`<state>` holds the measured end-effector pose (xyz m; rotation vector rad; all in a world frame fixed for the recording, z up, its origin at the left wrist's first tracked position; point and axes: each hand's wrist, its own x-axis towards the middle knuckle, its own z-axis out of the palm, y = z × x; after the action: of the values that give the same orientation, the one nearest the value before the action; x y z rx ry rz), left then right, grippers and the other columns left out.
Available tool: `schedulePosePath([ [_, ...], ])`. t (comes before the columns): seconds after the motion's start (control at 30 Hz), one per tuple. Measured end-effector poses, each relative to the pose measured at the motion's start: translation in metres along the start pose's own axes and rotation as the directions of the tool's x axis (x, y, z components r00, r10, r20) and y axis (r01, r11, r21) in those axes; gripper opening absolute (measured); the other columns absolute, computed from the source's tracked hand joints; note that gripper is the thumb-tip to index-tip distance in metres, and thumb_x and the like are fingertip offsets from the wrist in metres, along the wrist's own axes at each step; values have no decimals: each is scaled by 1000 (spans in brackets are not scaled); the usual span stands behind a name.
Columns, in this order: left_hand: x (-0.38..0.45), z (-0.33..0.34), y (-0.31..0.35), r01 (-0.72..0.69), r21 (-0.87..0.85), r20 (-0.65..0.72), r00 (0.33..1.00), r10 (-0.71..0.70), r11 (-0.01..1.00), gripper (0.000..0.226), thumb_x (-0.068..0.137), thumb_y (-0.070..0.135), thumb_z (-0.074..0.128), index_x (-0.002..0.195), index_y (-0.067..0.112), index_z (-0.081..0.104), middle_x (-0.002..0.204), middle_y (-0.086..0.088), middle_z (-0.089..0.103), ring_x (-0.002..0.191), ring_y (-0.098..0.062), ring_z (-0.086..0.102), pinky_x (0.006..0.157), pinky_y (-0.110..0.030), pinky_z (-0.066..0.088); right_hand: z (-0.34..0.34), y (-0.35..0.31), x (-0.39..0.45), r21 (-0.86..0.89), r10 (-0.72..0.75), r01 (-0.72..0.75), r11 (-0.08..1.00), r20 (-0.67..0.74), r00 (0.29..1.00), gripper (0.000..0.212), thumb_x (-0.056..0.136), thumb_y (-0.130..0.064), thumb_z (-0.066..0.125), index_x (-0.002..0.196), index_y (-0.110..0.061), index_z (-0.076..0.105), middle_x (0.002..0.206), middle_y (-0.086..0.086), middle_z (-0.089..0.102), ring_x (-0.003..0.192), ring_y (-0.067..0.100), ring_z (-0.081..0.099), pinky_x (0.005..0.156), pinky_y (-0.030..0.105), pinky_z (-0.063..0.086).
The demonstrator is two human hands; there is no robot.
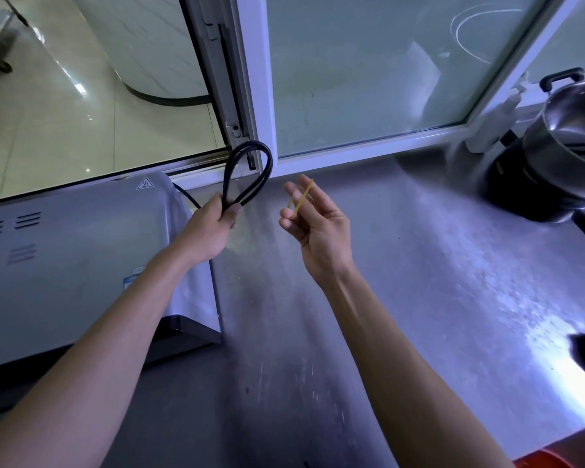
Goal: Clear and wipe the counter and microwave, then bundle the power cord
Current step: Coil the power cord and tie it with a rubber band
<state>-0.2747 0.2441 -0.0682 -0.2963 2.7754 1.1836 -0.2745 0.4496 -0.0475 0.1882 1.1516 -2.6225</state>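
The fingers point(232, 211) of the left hand point(213, 228) are clenched round the black power cord point(247, 173), grasping it where its strands come together; above the grip the cord rises in a doubled loop, held in the air over the far edge of the tabletop point(419, 265), in front of the window frame point(250, 96). A further length of the same cord runs from behind the hand toward the far right corner of the microwave point(65, 265). The right hand point(314, 228) is raised palm-up just right of the left, apart from it. Its fingers point(296, 192) are loosely curled and carry a thin yellow rubber band point(300, 198), stretched in a straight line between the fingertips; the exact pinch points cannot be made out because of blur. Both forearms are bare and reach in from the near edge. The microwave sits on the left of the tabletop, silver top with vent slots and a heat warning label near its far right corner. The tabletop is grey metal, with pale streaks and specks across its surface. At the far right stands a steel pot point(574, 130) on a black base. Beside it, against the window frame, stands a white bottle point(493, 126). A dark object, not identifiable, lies at the near right edge.
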Motion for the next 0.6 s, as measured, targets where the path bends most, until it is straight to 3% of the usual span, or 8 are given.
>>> schedulePosePath([
  [0.17,-3,-3,-2,-23,62,19,1000,22,998,24,105,40,38,90,22,44,76,-3,54,65,-21,48,60,-36,37,-3,-13,9,-362,-68,79,929,43,997,44,85,-30,78,126,-26,63,101,-5,72,76,27,73,63,42,60],
  [0.27,-4,-3,1,-50,59,29,998,48,997,20,106,34,39,90,23,45,74,-2,52,64,-22,47,58,-35,36,0,-26,18,-568,-93,126,813,86,992,62,83,-36,78,139,-25,54,112,-5,67,78,28,74,58,45,61],
  [0.4,-6,-4,6,-56,88,34,998,53,995,20,106,32,39,101,15,49,82,-7,58,72,-27,53,64,-38,41,14,-45,33,-823,-113,211,528,178,978,74,74,-52,79,141,-35,50,120,-11,61,71,17,73,52,42,61],
  [0.5,-7,-4,9,-76,133,48,996,70,988,19,106,31,38,103,16,49,81,-2,56,74,-25,52,66,-39,39,28,-52,45,-922,-112,296,249,276,955,79,71,-66,73,140,-41,46,122,-12,60,78,17,71,68,43,61],
  [0.6,-6,-6,10,-120,162,53,992,113,980,13,106,30,39,101,21,46,78,4,53,72,-22,50,63,-37,36,37,-52,55,-936,-56,337,103,333,941,85,69,-73,70,143,-39,46,127,-8,62,80,14,62,79,45,59],
])
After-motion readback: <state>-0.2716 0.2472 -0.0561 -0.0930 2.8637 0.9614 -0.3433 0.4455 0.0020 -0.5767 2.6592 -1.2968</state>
